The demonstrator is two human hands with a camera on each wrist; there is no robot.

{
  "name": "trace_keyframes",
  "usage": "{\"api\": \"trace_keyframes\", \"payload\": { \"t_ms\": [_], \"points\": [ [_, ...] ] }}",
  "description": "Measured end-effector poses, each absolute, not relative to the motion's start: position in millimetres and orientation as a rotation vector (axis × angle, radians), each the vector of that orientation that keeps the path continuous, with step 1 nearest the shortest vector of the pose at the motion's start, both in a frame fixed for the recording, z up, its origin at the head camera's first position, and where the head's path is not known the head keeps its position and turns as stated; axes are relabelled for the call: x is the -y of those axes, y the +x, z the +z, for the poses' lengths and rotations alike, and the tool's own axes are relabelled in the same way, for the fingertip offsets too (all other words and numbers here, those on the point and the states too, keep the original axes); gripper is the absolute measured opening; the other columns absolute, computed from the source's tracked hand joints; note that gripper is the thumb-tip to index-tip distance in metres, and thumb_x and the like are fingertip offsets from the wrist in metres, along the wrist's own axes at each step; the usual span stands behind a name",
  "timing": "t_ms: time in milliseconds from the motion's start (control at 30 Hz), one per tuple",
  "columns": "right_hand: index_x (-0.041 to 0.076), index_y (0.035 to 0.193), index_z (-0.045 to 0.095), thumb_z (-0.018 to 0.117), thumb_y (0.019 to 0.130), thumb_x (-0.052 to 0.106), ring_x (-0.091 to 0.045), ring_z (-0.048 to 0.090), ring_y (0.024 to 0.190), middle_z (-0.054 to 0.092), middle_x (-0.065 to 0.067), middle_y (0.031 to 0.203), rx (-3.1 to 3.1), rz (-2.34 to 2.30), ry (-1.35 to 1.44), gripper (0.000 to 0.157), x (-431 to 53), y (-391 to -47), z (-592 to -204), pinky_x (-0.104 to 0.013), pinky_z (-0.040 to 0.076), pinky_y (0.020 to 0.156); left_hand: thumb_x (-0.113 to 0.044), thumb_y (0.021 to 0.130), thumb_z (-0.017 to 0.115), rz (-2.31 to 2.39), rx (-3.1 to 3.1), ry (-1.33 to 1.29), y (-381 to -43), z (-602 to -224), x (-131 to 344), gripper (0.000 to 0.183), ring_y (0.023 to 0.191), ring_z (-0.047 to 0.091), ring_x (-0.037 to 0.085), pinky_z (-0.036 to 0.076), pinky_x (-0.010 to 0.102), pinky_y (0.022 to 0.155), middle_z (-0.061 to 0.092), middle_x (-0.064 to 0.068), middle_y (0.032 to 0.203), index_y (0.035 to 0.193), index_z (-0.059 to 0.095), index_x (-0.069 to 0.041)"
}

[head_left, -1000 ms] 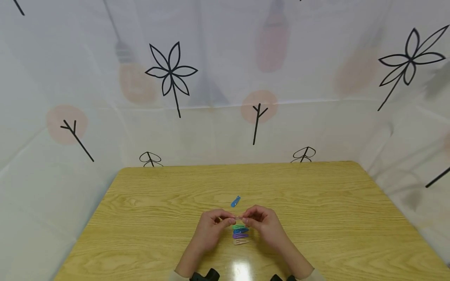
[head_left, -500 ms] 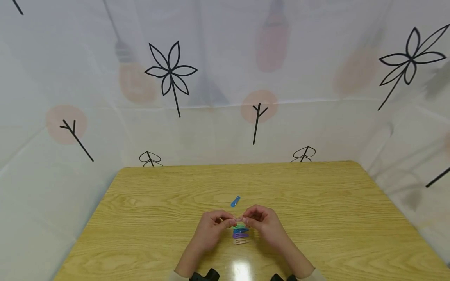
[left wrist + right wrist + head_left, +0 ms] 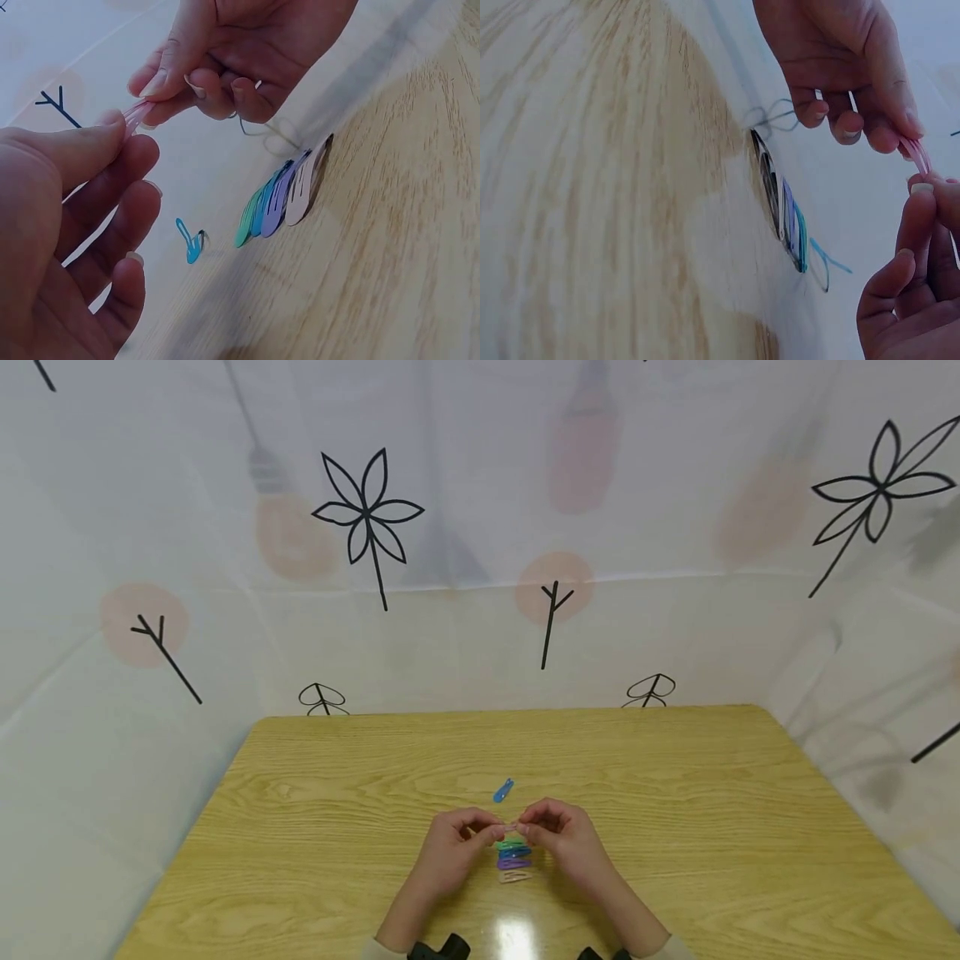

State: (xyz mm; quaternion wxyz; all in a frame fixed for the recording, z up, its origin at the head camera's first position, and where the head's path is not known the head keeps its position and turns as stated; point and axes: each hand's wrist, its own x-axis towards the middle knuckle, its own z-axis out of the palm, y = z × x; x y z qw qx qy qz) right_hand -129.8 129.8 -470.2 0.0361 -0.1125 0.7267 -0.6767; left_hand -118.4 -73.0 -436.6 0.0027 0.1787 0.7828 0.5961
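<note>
Between my two hands is a pink snap hair clip (image 3: 137, 116), raised above the table and partly covered by fingers. My left hand (image 3: 452, 850) pinches one end of it with thumb and index finger. The other end is pinched by the thumb and index finger of my right hand (image 3: 564, 842). Below, a row of hair clips lies side by side: green (image 3: 247, 217), blue (image 3: 514, 853), purple (image 3: 513, 864) and pale beige (image 3: 514, 877). Past the hands, a single light blue hair clip (image 3: 503, 791) lies apart with its two parts spread.
The wood-grain table (image 3: 337, 777) extends on both sides of the hands. Behind it hangs a white cloth (image 3: 480, 643) printed with flowers and pink shapes. A bright reflection shows on the tabletop near the front.
Both hands stay almost in place, still holding the pink hair clip, which shifts slightly between the fingertips. The clips on the table have not moved.
</note>
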Motion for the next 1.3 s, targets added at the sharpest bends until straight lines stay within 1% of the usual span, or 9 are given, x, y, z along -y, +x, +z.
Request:
{"api": "trace_keyframes", "payload": {
  "t_ms": [167, 400, 500, 600, 767, 867, 1000, 1133, 1300],
  "points": [
    [-0.004, 0.095, 0.067, 0.071, 0.089, 0.000, -0.021, 0.064, 0.076, 0.068, -0.015, 0.092, -2.292, -2.036, -0.268, 0.008, -130.4, -130.3, -471.9, -0.032, 0.056, 0.070, -0.008, 0.091, 0.071, 1.816, -2.510, 0.516, -121.2, -442.0, 73.2, 0.006, 0.075, 0.057, 0.010, 0.043, 0.023, 0.065, 0.073, 0.007, 0.084, 0.091, 0.075, -0.004],
    [-0.002, 0.093, 0.068, 0.070, 0.089, -0.003, -0.018, 0.063, 0.074, 0.070, -0.012, 0.091, -2.344, -2.010, -0.189, 0.005, -132.3, -132.2, -471.4, -0.029, 0.054, 0.067, -0.018, 0.092, 0.072, 1.786, -2.528, 0.438, -132.8, -470.8, 77.1, 0.006, 0.078, 0.058, 0.010, 0.045, 0.023, 0.067, 0.072, -0.005, 0.086, 0.093, 0.077, -0.015],
    [-0.002, 0.092, 0.068, 0.070, 0.088, -0.004, -0.018, 0.064, 0.075, 0.071, -0.012, 0.090, -2.363, -1.993, -0.167, 0.004, -131.9, -132.3, -471.1, -0.028, 0.054, 0.068, -0.021, 0.092, 0.073, 1.789, -2.514, 0.451, -135.0, -475.5, 78.5, 0.007, 0.079, 0.059, 0.011, 0.046, 0.024, 0.068, 0.072, -0.006, 0.087, 0.094, 0.077, -0.016],
    [-0.002, 0.091, 0.068, 0.070, 0.088, -0.004, -0.019, 0.064, 0.076, 0.071, -0.010, 0.089, -2.384, -1.976, -0.122, 0.004, -130.8, -132.2, -471.8, -0.028, 0.055, 0.068, -0.022, 0.092, 0.073, 1.781, -2.511, 0.462, -136.4, -477.9, 79.0, 0.008, 0.079, 0.060, 0.011, 0.047, 0.024, 0.068, 0.072, -0.006, 0.088, 0.095, 0.077, -0.015],
    [-0.003, 0.092, 0.068, 0.068, 0.089, -0.007, -0.020, 0.065, 0.077, 0.070, -0.009, 0.088, -2.398, -1.962, -0.033, 0.005, -128.9, -132.2, -474.6, -0.027, 0.055, 0.067, -0.020, 0.093, 0.072, 1.745, -2.483, 0.452, -137.6, -481.1, 78.5, 0.013, 0.083, 0.063, 0.011, 0.049, 0.025, 0.073, 0.072, -0.006, 0.091, 0.100, 0.076, -0.010],
    [-0.003, 0.091, 0.068, 0.068, 0.088, -0.008, -0.020, 0.065, 0.078, 0.070, -0.010, 0.087, -2.391, -1.955, -0.011, 0.005, -128.9, -133.0, -476.9, -0.026, 0.055, 0.067, -0.019, 0.094, 0.071, 1.719, -2.469, 0.451, -138.2, -482.3, 78.7, 0.014, 0.086, 0.064, 0.011, 0.049, 0.026, 0.075, 0.072, -0.006, 0.093, 0.102, 0.076, -0.009],
    [-0.002, 0.090, 0.068, 0.070, 0.088, -0.006, -0.020, 0.065, 0.077, 0.069, -0.010, 0.085, -2.399, -1.925, -0.044, 0.005, -131.5, -134.9, -481.9, -0.026, 0.055, 0.066, -0.018, 0.094, 0.071, 1.676, -2.481, 0.474, -138.7, -483.6, 79.5, 0.014, 0.088, 0.064, 0.012, 0.050, 0.027, 0.076, 0.072, -0.006, 0.096, 0.103, 0.076, -0.010],
    [-0.005, 0.092, 0.067, 0.069, 0.088, -0.007, -0.022, 0.066, 0.075, 0.070, -0.013, 0.085, -2.421, -1.879, -0.136, 0.004, -136.0, -136.6, -485.2, -0.027, 0.055, 0.065, -0.017, 0.094, 0.070, 1.649, -2.480, 0.496, -138.3, -484.4, 79.6, 0.014, 0.091, 0.065, 0.012, 0.051, 0.027, 0.078, 0.073, -0.005, 0.098, 0.105, 0.076, -0.009],
    [-0.003, 0.093, 0.068, 0.070, 0.089, -0.003, -0.020, 0.067, 0.072, 0.071, -0.010, 0.084, -2.436, -1.846, -0.215, 0.004, -139.7, -136.1, -485.6, -0.026, 0.054, 0.064, -0.017, 0.093, 0.071, 1.648, -2.480, 0.496, -137.4, -484.6, 80.0, 0.014, 0.089, 0.065, 0.012, 0.051, 0.027, 0.077, 0.072, -0.005, 0.097, 0.104, 0.076, -0.009]
  ]
}}
